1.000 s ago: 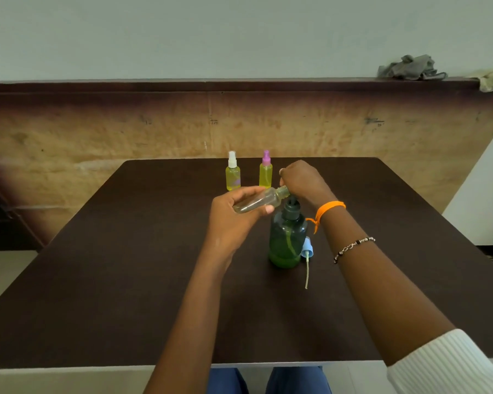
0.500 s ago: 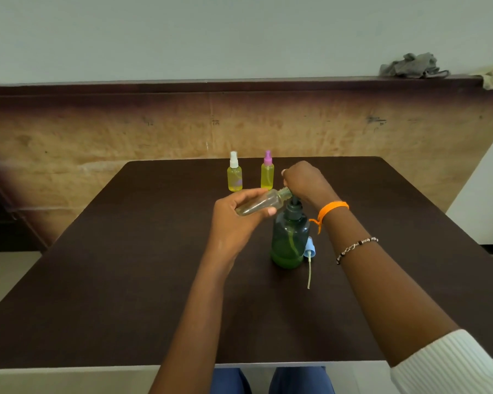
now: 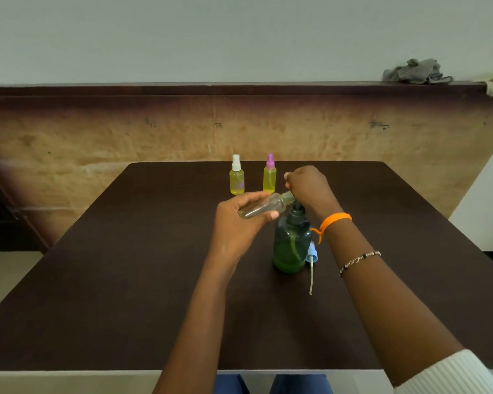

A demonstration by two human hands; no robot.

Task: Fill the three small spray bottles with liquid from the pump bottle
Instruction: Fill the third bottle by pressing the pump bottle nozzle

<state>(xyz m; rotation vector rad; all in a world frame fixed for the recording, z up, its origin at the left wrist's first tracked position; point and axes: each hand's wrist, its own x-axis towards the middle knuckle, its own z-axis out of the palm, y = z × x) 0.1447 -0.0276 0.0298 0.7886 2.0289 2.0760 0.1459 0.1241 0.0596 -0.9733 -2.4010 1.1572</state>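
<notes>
Left hand (image 3: 236,226) grips the uncapped spray bottle (image 3: 264,207), fingers curled over its top side, thumb tip pressed along its near side. Bottle lies almost level, mouth toward 3 o'clock, meeting the pump head under the right hand (image 3: 308,186). Right hand fingers are curled down over the pump top; the nozzle itself is hidden by the knuckles.

Held bottle: clear plastic, threaded neck, only a thin trace of pale liquid along its lower side.

Pump bottle (image 3: 292,245) stands upright near table (image 3: 125,280) centre, just at 5 o'clock from the held bottle. Dark green, translucent, black collar; green liquid fills roughly its lower part, exact level hard to read.

Blue spray cap (image 3: 312,253) with its dip tube lies on the table touching or just beside the pump bottle at 3 o'clock, tube pointing toward 6.

At 12 o'clock, well apart from the hands: white-capped bottle (image 3: 236,177) and pink-capped bottle (image 3: 269,176), both upright, side by side, both full of yellow liquid.

Right wrist carries an orange band (image 3: 335,218); a beaded bracelet (image 3: 359,261) sits farther up the forearm.
</notes>
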